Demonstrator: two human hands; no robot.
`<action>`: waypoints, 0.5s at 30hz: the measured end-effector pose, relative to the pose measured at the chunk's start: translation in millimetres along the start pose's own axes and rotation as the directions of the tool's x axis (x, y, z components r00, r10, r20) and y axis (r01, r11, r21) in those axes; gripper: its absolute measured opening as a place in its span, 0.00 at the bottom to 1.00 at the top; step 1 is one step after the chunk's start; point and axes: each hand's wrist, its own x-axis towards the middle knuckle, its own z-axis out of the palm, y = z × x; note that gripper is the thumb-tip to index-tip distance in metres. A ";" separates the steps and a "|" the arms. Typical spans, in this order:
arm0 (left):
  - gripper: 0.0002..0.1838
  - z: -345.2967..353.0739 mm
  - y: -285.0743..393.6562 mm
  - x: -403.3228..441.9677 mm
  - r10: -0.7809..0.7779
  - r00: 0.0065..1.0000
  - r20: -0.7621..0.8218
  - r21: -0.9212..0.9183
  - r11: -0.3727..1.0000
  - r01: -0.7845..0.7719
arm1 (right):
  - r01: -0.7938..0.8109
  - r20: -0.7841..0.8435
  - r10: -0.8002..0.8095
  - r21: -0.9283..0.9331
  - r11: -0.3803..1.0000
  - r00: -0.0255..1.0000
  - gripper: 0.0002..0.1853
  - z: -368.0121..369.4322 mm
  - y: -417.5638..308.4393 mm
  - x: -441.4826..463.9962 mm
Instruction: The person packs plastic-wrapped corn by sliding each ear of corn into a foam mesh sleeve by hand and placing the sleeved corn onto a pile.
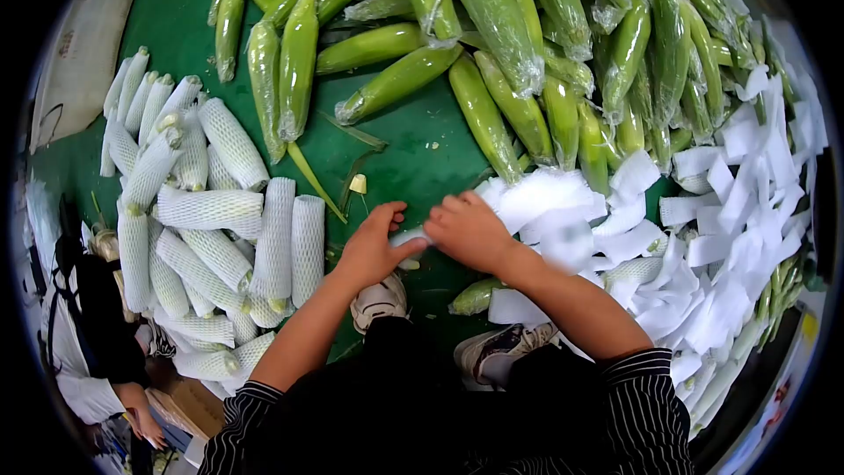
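My left hand (pixel 374 244) is curved around one end of a small whitish piece (pixel 411 237), its thumb below and its fingers above. Close on the right, my right hand (pixel 470 230) has its fingers curled over the other end of this piece. It looks like a foam net sleeve, but most of it is hidden by the hands. Flat white foam sleeves (pixel 563 202) lie in a heap right of my right hand. To the left, corn cobs in white foam nets (pixel 211 202) are piled up.
Green corn cobs in clear film (pixel 501 18) are heaped at the back of the green surface (pixel 422 145). Leaf scraps (pixel 353 134) and a small yellow piece (pixel 358 183) lie nearer. Another person's hand (pixel 145 418) shows at lower left. A pale sack (pixel 83 44) lies at upper left.
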 end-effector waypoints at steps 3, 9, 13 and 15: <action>0.28 -9.3 0.9 0.1 -0.026 0.995 -0.097 -0.320 0.947 -0.006 | -0.196 -0.092 0.252 0.399 0.896 0.963 0.13 -17.0 -10.1 5.2; 0.20 -36.3 12.6 17.6 0.020 0.973 -0.230 -0.723 0.666 -0.184 | -0.201 0.104 0.247 0.889 0.411 0.964 0.15 -64.1 -48.1 17.5; 0.28 -40.5 29.0 24.7 0.270 0.913 -0.305 -0.657 0.634 -0.407 | -0.291 0.187 0.366 0.922 0.254 0.912 0.12 -67.7 -46.5 25.9; 0.28 -46.1 26.7 22.7 0.217 0.953 -0.209 -0.715 0.631 -0.301 | -0.268 0.175 0.302 0.915 0.301 0.937 0.11 -65.0 -47.0 25.5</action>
